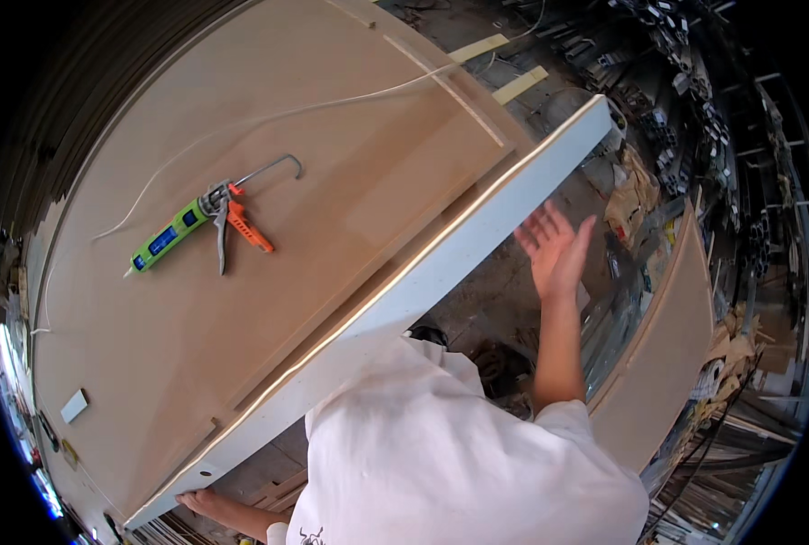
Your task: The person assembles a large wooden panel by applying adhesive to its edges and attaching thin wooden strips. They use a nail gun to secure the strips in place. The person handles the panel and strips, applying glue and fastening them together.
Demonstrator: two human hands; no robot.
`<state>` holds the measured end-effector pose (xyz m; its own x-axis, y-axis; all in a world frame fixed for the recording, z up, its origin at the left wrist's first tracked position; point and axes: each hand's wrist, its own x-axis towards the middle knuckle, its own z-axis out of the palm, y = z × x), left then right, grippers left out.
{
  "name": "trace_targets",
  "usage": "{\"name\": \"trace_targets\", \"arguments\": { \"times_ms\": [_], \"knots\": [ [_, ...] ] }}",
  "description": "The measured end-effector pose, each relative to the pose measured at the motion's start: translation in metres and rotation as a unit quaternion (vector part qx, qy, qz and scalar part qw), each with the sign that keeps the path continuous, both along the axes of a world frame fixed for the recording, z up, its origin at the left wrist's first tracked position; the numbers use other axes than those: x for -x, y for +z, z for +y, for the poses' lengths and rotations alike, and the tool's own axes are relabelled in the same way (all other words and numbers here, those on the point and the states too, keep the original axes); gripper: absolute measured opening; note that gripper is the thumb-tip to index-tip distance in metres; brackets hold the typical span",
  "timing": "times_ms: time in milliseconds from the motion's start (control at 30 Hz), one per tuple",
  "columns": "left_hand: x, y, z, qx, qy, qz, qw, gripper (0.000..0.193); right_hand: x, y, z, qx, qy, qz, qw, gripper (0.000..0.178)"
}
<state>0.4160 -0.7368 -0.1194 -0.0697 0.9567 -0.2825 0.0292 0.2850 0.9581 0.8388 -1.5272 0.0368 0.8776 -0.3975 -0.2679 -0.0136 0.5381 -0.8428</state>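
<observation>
A long white panel (463, 238) runs diagonally along the table's near edge, with a bright, glowing line (368, 302) along its upper edge. At its lower left end, close to a small dark hole (206, 473), my left hand (199, 501) grips the panel's lower edge; some fingertips are hidden. My right hand (554, 252) is open beside the panel's right half, fingers spread and palm showing, with nothing in it. A caulking gun (214, 207) with a green cartridge and an orange handle lies on the brown table board (332, 195), away from both hands.
A thin white cord (286, 112) crosses the table board. A small white piece (74, 406) lies at the left. Metal profiles (668, 118) are stacked at the far right. A curved brown board (659, 354) and crumpled brown paper (633, 195) are to my right.
</observation>
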Motion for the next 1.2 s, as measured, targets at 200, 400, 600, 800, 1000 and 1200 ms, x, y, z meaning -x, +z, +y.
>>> {"name": "trace_targets", "arguments": {
  "times_ms": [200,400,600,800,1000,1200],
  "knots": [
    [-0.024,0.005,-0.009,0.048,-0.018,0.001,0.999,0.063,-0.088,-0.03,-0.044,0.153,-0.027,0.099,0.983,0.06],
    [-0.03,-0.027,-0.023,0.155,-0.023,-0.092,0.983,0.075,-0.113,-0.077,-0.052,0.151,-0.07,0.108,0.98,0.034],
    [0.104,-0.032,-0.004,-0.227,-0.353,0.578,0.7,0.065,-0.142,-0.141,-0.048,0.304,-0.114,0.15,0.934,0.038],
    [0.017,0.062,-0.087,0.004,0.079,0.29,0.954,0.069,-0.14,-0.205,-0.17,0.341,0.069,0.122,0.93,0.049],
    [0.005,0.021,-0.128,0.0,0.186,-0.002,0.982,0.071,-0.171,-0.105,-0.186,0.548,0.029,0.111,0.828,0.049],
    [-0.029,0.085,-0.158,0.017,0.207,-0.012,0.978,0.061,-0.183,-0.096,-0.186,0.554,0.034,0.103,0.825,0.047]
  ]
}}
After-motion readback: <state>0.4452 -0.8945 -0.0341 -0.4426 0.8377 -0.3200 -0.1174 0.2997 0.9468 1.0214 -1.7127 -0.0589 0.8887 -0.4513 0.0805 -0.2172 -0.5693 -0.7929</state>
